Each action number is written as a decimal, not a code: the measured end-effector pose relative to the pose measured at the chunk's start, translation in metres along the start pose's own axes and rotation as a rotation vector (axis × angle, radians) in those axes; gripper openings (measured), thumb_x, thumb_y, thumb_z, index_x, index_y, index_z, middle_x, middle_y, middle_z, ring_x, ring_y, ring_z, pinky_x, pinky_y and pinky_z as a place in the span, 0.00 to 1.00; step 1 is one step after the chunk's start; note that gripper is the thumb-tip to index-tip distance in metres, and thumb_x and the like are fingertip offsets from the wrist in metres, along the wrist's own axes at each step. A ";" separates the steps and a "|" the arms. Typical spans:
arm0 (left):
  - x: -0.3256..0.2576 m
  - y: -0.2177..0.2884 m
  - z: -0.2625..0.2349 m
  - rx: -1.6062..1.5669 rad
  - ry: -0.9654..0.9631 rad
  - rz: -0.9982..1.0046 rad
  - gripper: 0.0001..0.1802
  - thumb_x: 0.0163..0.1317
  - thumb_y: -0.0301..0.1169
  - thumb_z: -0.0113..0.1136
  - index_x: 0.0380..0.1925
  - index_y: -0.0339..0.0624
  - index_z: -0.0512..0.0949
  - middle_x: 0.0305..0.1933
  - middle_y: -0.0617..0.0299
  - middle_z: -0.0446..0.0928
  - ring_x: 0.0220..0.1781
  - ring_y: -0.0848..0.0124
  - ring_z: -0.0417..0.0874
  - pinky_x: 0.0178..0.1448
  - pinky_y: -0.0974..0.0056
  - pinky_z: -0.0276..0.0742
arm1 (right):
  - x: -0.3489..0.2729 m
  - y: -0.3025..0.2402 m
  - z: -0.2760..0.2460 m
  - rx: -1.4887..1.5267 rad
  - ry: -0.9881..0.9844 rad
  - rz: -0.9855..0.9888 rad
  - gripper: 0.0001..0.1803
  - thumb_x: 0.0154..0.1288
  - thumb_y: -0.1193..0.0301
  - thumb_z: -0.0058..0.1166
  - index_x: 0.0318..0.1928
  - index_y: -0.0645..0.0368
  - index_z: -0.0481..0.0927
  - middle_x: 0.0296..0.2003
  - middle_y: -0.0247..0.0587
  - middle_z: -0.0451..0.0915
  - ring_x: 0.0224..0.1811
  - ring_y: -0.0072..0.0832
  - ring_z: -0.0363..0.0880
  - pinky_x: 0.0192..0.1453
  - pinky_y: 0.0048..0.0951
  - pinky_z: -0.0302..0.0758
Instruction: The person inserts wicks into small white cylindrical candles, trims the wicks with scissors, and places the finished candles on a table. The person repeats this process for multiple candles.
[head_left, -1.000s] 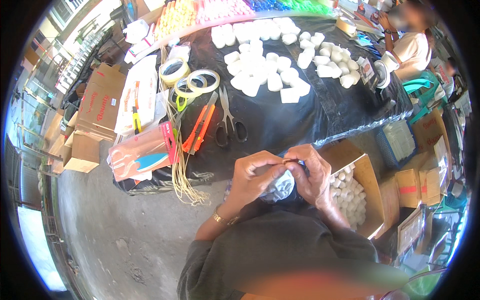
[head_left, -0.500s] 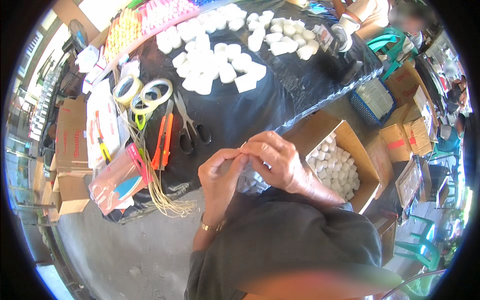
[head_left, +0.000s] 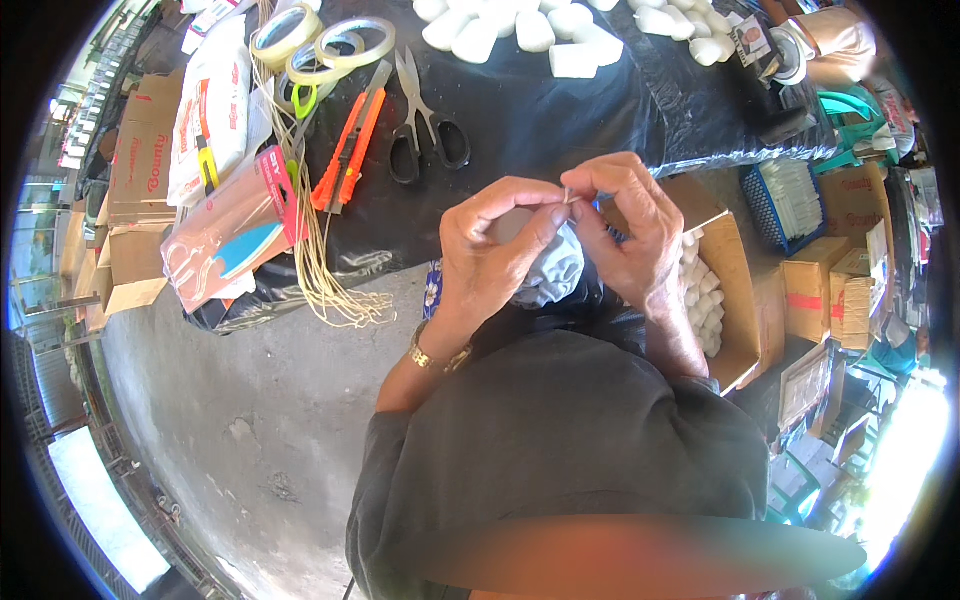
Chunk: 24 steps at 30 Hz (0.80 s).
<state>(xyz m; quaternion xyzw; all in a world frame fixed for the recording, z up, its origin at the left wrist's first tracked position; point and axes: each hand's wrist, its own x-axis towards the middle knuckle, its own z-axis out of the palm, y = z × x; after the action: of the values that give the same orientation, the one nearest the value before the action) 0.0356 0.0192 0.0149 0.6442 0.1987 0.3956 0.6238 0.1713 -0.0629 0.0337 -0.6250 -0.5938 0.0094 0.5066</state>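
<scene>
My left hand and my right hand meet fingertip to fingertip above my lap. Both are closed in a pinch on a thin, short strand, mostly covered by the fingers. Behind and below them sits a crumpled grey cloth-like bundle; what it rests on is hidden. On the black-covered table ahead lie scissors with black handles. Left of them is an orange utility knife. A bunch of pale cords hangs over the table's front edge.
Rolls of tape, a pink-edged package and a white plastic pack lie at the left. White candle-like blocks stand farther back. An open carton at my right holds many white pieces. A blue basket is beyond it.
The view has tilted downward, so the table and its things sit higher in the picture. My hands stay pinched together; the strand and the grey bundle show more clearly now.
</scene>
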 end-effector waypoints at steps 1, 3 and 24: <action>-0.001 -0.001 0.000 -0.027 -0.007 -0.007 0.06 0.61 0.21 0.64 0.38 0.32 0.83 0.37 0.59 0.84 0.38 0.79 0.81 0.42 0.73 0.76 | 0.000 0.000 0.000 0.009 -0.007 0.004 0.13 0.55 0.85 0.60 0.41 0.60 0.81 0.38 0.39 0.81 0.37 0.28 0.83 0.37 0.27 0.79; -0.002 -0.001 0.001 -0.056 0.003 -0.015 0.07 0.60 0.21 0.66 0.39 0.34 0.83 0.37 0.60 0.85 0.38 0.79 0.82 0.43 0.73 0.76 | 0.000 0.001 0.001 0.022 -0.015 0.020 0.14 0.53 0.85 0.62 0.40 0.58 0.82 0.37 0.38 0.81 0.38 0.34 0.82 0.38 0.30 0.81; 0.006 -0.003 -0.005 -0.622 -0.059 -0.330 0.11 0.65 0.31 0.64 0.37 0.32 0.81 0.29 0.61 0.81 0.28 0.78 0.78 0.33 0.75 0.74 | 0.001 0.011 0.007 -0.123 0.116 -0.302 0.14 0.50 0.83 0.66 0.38 0.58 0.81 0.34 0.38 0.83 0.35 0.31 0.81 0.41 0.28 0.75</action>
<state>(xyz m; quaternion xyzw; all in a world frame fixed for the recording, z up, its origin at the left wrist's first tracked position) 0.0364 0.0269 0.0133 0.3937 0.1521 0.3125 0.8510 0.1749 -0.0551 0.0241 -0.5578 -0.6503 -0.1393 0.4965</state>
